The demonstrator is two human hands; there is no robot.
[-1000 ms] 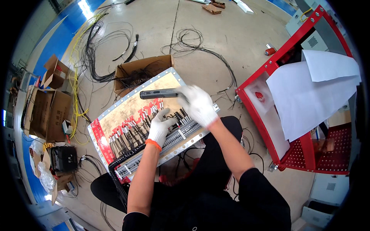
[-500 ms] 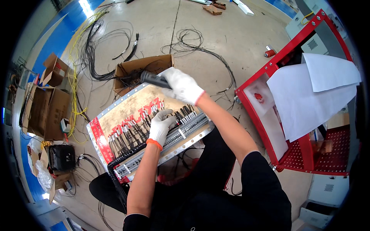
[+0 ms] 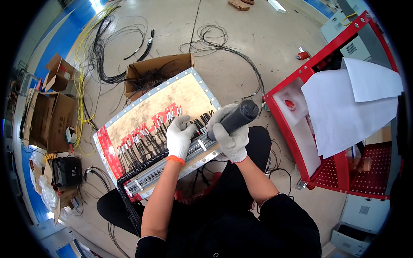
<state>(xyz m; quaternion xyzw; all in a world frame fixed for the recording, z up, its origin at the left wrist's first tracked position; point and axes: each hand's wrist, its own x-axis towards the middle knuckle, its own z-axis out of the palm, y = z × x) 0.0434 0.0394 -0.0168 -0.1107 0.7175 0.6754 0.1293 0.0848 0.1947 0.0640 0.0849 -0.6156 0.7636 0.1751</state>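
A pale wooden panel (image 3: 189,86) edged with metal strips lies slanted across my lap. Along its near side run a grey rail of terminal blocks (image 3: 161,170) and a row of black wires (image 3: 142,148) with white end labels. My left hand (image 3: 180,135), in a white glove, has its fingers curled around wires toward the row's right part; their tips are partly hidden. In my gloved right hand (image 3: 230,136) is a dark grey cylindrical tool, like a cordless screwdriver (image 3: 239,115), tilted over the rail's right end. Its thick end points up and right; its tip is hidden.
Beyond the panel stands an open cardboard box (image 3: 172,64) of black cables. Cable bundles (image 3: 101,64) and yellow cord (image 3: 80,96) lie on the floor. To the left are more cartons (image 3: 51,124) and a black case (image 3: 66,172); to the right, a red cart (image 3: 279,96) bears white sheets (image 3: 344,112).
My right hand has come down and nearer from above the panel, bringing the cylindrical tool upright over the rail's right end. My left hand stays among the wires.
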